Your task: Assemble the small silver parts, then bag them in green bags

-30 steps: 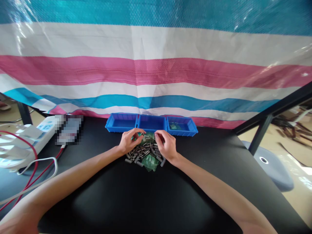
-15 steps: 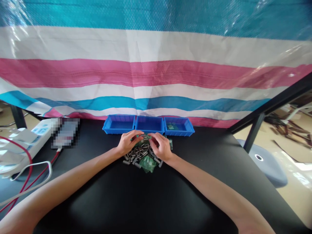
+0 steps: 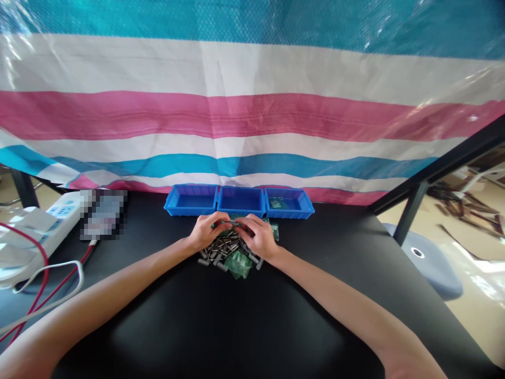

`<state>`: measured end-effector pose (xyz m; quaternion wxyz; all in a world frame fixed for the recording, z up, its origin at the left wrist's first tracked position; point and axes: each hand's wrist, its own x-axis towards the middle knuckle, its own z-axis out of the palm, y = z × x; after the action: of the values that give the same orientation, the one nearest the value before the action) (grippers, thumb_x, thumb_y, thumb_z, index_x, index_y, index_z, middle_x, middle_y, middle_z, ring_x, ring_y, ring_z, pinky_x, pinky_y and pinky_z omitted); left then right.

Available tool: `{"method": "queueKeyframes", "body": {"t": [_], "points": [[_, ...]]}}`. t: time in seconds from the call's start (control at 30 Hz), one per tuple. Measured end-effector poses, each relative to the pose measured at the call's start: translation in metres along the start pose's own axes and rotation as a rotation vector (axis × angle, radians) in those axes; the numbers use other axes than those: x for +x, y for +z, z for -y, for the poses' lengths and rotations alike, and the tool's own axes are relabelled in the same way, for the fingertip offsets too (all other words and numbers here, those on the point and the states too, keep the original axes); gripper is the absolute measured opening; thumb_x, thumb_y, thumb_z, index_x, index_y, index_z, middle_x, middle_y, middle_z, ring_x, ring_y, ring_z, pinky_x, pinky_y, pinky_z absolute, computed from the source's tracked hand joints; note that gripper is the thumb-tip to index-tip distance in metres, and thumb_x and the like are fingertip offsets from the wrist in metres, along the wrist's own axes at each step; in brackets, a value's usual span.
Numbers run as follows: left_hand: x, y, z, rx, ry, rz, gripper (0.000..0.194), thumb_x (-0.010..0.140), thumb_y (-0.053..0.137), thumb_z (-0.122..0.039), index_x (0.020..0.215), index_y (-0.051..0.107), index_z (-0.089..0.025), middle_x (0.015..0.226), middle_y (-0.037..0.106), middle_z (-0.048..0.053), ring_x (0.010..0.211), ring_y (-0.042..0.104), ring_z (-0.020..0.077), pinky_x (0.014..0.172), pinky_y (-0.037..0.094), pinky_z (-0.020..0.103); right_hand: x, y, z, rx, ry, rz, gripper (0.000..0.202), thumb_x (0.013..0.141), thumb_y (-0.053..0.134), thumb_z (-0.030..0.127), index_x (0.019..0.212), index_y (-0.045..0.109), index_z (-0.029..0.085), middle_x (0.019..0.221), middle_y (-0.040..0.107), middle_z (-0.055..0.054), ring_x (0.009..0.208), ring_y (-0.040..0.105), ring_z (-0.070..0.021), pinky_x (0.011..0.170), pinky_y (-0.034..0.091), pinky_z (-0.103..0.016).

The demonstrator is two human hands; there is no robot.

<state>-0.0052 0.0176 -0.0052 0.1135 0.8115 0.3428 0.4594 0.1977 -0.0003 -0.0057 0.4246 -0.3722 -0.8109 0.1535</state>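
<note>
Over a pile of small metal parts (image 3: 224,245), my left hand (image 3: 209,230) and my right hand (image 3: 258,236) meet at the fingertips. Between them is a small grey part (image 3: 234,223), pinched by the fingers of both hands. Green plastic bags (image 3: 238,264) lie at the front of the pile, and another green bag (image 3: 275,231) shows beside my right hand. Grey cylinders (image 3: 221,267) sit along the pile's near edge. Part of the pile is hidden behind my hands.
Three blue bins (image 3: 241,202) stand in a row behind the pile; the right one holds green bags. On the left are a white power strip (image 3: 65,211), a blurred-out device (image 3: 104,213) and red and white cables. A striped sheet (image 3: 252,116) hangs behind.
The fingertips of my right hand have come closer to those of my left hand, and a small grey part now shows between them. The view has shifted slightly.
</note>
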Motion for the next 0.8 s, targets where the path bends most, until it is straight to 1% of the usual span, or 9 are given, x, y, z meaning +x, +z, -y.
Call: {"method": "queueKeyframes", "body": {"t": [0.23, 0.33, 0.43, 0.5, 0.57, 0.8], "points": [[-0.0002, -0.0005, 0.0004, -0.012, 0.015, 0.015, 0.022, 0.088, 0.061, -0.038, 0.092, 0.063, -0.017, 0.070, 0.070, -0.001, 0.054, 0.061, 0.0073, 0.055, 0.048, 0.015, 0.0014, -0.0002, 0.0015, -0.005, -0.008, 0.023, 0.019, 0.094, 0.052, 0.030, 0.103, 0.065, 0.019, 0.092, 0.064, -0.006, 0.077, 0.063, -0.0144, 0.067, 0.050, -0.024], [0.0004, -0.0016, -0.0017, -0.007, -0.007, 0.013, 0.021, 0.088, 0.060, -0.037, 0.094, 0.062, -0.017, 0.072, 0.069, -0.001, 0.054, 0.060, 0.0075, 0.055, 0.048, 0.016, 0.0012, -0.0013, 0.0023, 0.002, 0.014, -0.001, 0.019, 0.094, 0.051, 0.031, 0.100, 0.064, 0.018, 0.088, 0.063, -0.006, 0.072, 0.061, -0.0146, 0.064, 0.049, -0.025], [0.0006, -0.0019, -0.0034, -0.012, -0.030, -0.003, 0.016, 0.090, 0.058, -0.031, 0.097, 0.061, -0.016, 0.080, 0.068, 0.002, 0.057, 0.058, 0.0075, 0.057, 0.048, 0.018, 0.0008, -0.0029, 0.0029, 0.005, 0.045, -0.042, 0.019, 0.093, 0.050, 0.032, 0.096, 0.062, 0.018, 0.080, 0.060, -0.004, 0.064, 0.056, -0.0140, 0.061, 0.047, -0.026], [0.0002, -0.0015, -0.0037, -0.030, -0.042, -0.012, 0.013, 0.090, 0.057, -0.026, 0.099, 0.060, -0.016, 0.085, 0.067, 0.004, 0.059, 0.058, 0.0077, 0.058, 0.048, 0.018, 0.0005, -0.0037, 0.0031, 0.012, 0.053, -0.057, 0.019, 0.093, 0.049, 0.032, 0.095, 0.062, 0.018, 0.078, 0.058, -0.004, 0.061, 0.054, -0.0135, 0.059, 0.046, -0.026], [-0.0005, -0.0007, -0.0033, -0.041, -0.051, -0.019, 0.012, 0.090, 0.056, -0.024, 0.099, 0.060, -0.016, 0.085, 0.066, 0.004, 0.059, 0.057, 0.0079, 0.058, 0.048, 0.019, 0.0005, -0.0042, 0.0033, 0.023, 0.055, -0.063, 0.018, 0.093, 0.049, 0.031, 0.094, 0.061, 0.018, 0.077, 0.058, -0.003, 0.060, 0.052, -0.0131, 0.058, 0.045, -0.026], [-0.0026, 0.0010, -0.0017, -0.059, -0.065, -0.038, 0.015, 0.091, 0.055, -0.027, 0.100, 0.060, -0.016, 0.085, 0.066, 0.005, 0.059, 0.059, 0.0082, 0.059, 0.048, 0.019, 0.0014, -0.0042, 0.0038, 0.018, 0.055, -0.077, 0.016, 0.092, 0.050, 0.030, 0.092, 0.061, 0.018, 0.076, 0.058, -0.003, 0.058, 0.051, -0.0124, 0.057, 0.045, -0.026]]}}
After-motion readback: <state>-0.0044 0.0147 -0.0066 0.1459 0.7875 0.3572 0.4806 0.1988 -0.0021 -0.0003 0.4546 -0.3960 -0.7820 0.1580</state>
